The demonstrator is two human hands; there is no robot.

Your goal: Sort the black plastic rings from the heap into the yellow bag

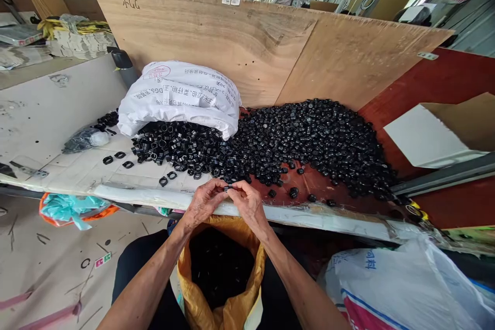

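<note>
My left hand [207,200] and my right hand [248,203] meet at the table's front edge, fingertips pinched around a small black part [228,187]. Most of that part is hidden by the fingers. Just beyond them lie black rings [166,142], heaped in front of a white printed sack [181,93]. To the right spreads a large pile of small black pieces [317,134]. Below my hands, between my legs, an orange-yellow sack [187,283] stands open with dark contents.
A wooden board [216,36] rises behind the table. An open cardboard box [429,136] is at the right, above a white plastic bag [390,278]. An orange-rimmed container [48,219] with turquoise bags sits under the table's left side. A clear bag [79,140] lies left of the rings.
</note>
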